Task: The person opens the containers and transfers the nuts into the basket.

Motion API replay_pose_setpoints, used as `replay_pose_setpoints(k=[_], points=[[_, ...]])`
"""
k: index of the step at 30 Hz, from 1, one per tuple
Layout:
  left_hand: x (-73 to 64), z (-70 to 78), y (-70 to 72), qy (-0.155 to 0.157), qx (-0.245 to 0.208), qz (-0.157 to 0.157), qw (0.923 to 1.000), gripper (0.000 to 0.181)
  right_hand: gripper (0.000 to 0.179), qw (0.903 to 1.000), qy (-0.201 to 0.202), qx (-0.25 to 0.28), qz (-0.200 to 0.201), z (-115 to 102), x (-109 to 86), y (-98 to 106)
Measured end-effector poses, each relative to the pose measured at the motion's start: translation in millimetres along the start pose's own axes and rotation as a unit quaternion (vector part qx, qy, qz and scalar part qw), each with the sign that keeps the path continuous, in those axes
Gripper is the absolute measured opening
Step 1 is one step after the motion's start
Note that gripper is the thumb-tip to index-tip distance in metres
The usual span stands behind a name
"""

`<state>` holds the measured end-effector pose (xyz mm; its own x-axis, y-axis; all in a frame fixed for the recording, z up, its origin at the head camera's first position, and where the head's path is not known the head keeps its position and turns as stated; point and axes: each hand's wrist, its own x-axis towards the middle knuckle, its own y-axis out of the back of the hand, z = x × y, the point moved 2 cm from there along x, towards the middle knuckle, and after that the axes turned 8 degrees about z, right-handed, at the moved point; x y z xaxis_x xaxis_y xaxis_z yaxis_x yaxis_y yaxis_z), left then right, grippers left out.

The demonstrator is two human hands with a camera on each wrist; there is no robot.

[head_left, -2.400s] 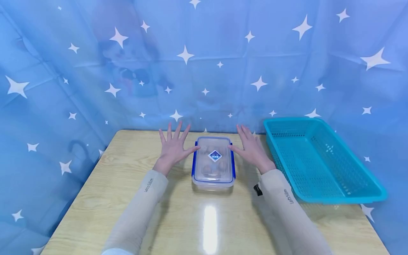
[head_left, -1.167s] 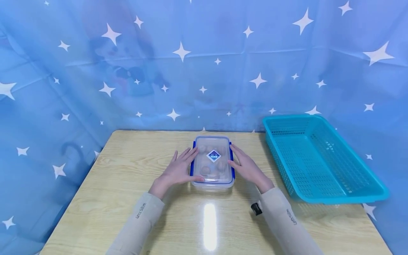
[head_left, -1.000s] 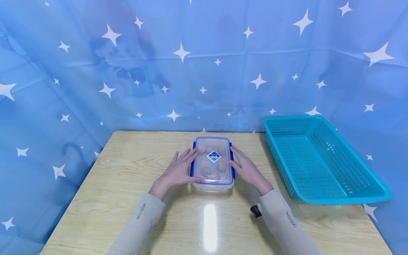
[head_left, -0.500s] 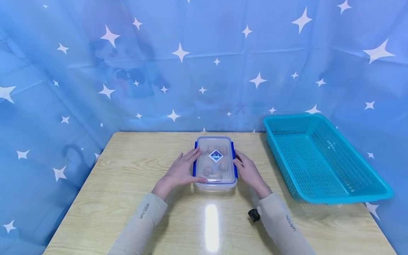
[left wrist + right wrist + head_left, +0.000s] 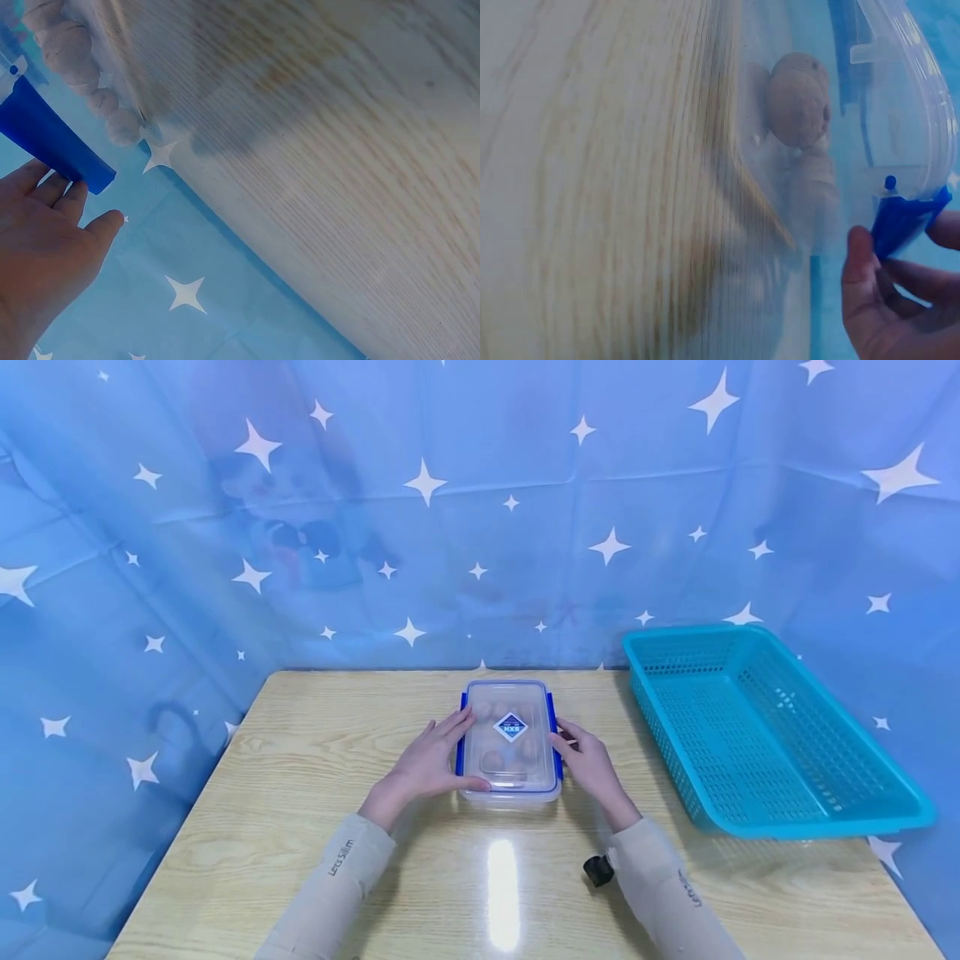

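A clear lidded food container (image 5: 506, 693) with blue side latches and a diamond label lies on the wooden table. Several pale brownish round lumps (image 5: 799, 101) show through its wall. My left hand (image 5: 427, 764) rests along the container's left side, its fingers at the left edge and thumb over the near corner. In the left wrist view the fingertips of that left hand (image 5: 49, 232) touch the underside of the blue latch (image 5: 56, 135). My right hand (image 5: 592, 764) pinches the right latch (image 5: 907, 217) between thumb and bent fingers.
A turquoise perforated basket (image 5: 750, 743) stands at the table's right side, a little beyond my right hand. A blue star-printed curtain (image 5: 480, 527) hangs behind and around the wooden table (image 5: 315, 727). A small black object (image 5: 598, 870) sits by my right sleeve.
Both hands, first spread wide beside the container, have come in to its sides. My left hand has lowered onto the left edge; my right fingers have bent at the right latch.
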<state>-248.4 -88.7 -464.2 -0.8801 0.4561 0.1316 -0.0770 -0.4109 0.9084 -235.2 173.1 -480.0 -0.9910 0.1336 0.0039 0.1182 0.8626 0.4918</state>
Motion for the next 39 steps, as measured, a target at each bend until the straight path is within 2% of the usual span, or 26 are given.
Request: replay_pose_setpoints(k=[9,16,28,39], points=[[-1.3,-0.6,-3.8,-0.003,0.008,-0.007,0.9999,0.117,0.051,0.9994,-0.025,-0.001,0.022,6,-2.6,-3],[-0.5,-1.5,-2.6,-0.001,0.0,0.003,1.0,0.115,0.05,0.9996,-0.015,0.001,0.024,2,-2.2,-4],[2.6,-2.9,-1.8,0.002,-0.004,0.0,1.0,0.115,0.043,0.9968,0.046,-0.022,0.062,-1,-2.0,-8],[-1.8,-5.0,-4.9,0.018,-0.042,0.001,0.9989,0.115,0.04,0.9918,0.081,-0.076,0.062,-2,0.1,-11]])
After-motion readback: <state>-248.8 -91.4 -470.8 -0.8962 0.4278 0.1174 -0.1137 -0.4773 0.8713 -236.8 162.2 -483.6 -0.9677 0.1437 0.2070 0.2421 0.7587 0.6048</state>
